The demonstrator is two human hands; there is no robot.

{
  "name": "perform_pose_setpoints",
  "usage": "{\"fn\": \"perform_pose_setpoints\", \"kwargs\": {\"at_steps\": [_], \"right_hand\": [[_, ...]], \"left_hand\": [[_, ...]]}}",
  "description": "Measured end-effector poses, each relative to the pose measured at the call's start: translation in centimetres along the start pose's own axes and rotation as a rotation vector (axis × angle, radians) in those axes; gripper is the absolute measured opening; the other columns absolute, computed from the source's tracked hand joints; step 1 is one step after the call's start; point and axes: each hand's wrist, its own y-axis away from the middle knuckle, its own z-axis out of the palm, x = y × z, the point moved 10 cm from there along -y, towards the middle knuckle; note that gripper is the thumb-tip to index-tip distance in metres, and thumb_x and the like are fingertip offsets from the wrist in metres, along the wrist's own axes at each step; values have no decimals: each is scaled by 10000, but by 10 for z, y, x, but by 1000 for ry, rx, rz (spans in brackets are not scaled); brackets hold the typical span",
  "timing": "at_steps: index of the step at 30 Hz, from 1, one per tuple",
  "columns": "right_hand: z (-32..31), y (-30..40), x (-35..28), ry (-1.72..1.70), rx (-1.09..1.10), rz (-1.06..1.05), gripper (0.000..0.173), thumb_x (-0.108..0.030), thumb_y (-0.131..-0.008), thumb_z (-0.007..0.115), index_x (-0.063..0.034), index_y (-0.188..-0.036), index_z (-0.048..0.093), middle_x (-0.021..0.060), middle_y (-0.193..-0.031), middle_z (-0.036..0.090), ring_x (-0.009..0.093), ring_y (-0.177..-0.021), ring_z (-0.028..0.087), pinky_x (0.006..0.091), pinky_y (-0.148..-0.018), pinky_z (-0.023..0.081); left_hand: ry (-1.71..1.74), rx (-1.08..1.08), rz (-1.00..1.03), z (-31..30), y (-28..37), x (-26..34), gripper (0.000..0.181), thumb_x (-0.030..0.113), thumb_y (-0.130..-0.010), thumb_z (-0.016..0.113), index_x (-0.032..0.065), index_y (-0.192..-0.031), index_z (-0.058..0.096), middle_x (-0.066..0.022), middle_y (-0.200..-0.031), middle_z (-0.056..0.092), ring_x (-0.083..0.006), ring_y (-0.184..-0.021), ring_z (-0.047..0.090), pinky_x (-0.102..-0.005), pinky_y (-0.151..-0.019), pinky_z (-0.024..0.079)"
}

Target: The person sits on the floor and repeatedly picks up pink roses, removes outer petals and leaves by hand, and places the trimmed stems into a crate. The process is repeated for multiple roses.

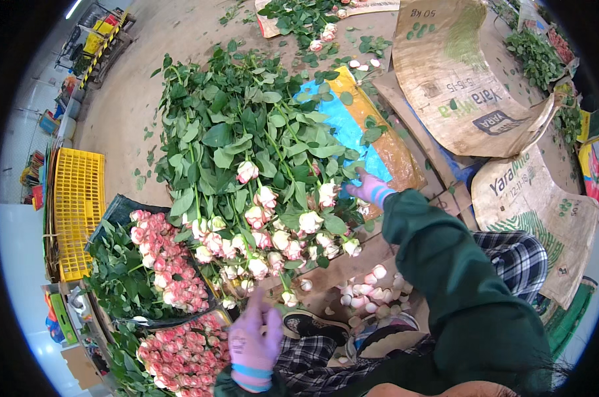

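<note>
A large heap of cut roses (pixel 279 238), cream with pink edges, lies before me with leafy stems (pixel 230 134) pointing away. My right hand (pixel 369 188), in a pale purple knit glove, reaches to the heap's right edge, beside leaves and the blue-and-orange plastic sheet (pixel 359 129). Its fingers are apart, and I see nothing held in it. Closer to my body, my left hand (pixel 255 337), in a matching glove, is raised just below the blooms with fingers loosely bent and nothing visible between them. A single rose (pixel 289 298) hangs beyond its fingertips.
Packed pink roses (pixel 180 352) stand at lower left, beside another dark-lined bunch (pixel 170 263). Loose petals (pixel 374 293) lie near my shoes (pixel 314 325). Fertilizer sacks (pixel 453 84) drape over boards on the right. A yellow plastic crate (pixel 79 213) stands left.
</note>
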Motion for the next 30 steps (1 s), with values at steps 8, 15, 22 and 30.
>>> {"fn": "perform_pose_setpoints", "kwargs": {"at_steps": [8, 15, 22, 30], "right_hand": [[20, -27, 5, -18, 91, 40, 438, -389, -895, 590, -161, -1269, 618, 201, -1111, 676, 387, -1033, 640, 454, -926, 501], [-58, -26, 47, -113, 91, 50, 400, -373, -936, 576, -107, -1227, 639, 149, -970, 709, 289, -882, 691, 371, -785, 547], [-130, 115, -119, -817, -284, -427, 365, -315, -942, 657, -30, -1171, 644, 14, -742, 612, 98, -650, 583, 259, -614, 476], [-111, 158, -199, -821, -299, -345, 217, -239, -884, 735, -63, -1003, 690, -8, -676, 638, 67, -576, 555, 235, -511, 383]], "left_hand": [[-10, -100, -13, 37, -27, 11, 427, 192, -896, 601, -42, -1250, 555, -150, -861, 698, -308, -764, 693, -417, -703, 531], [-17, -109, 23, 42, -26, 23, 402, 168, -921, 580, -57, -1251, 535, -157, -856, 689, -272, -754, 705, -354, -691, 536], [75, -71, 98, 34, -2, 37, 396, 165, -918, 590, -23, -1264, 548, -148, -866, 685, -294, -765, 693, -373, -718, 536], [-23, -35, 279, 32, 26, 64, 413, 229, -928, 595, 24, -1284, 552, -118, -877, 701, -306, -776, 684, -420, -715, 529]]}}
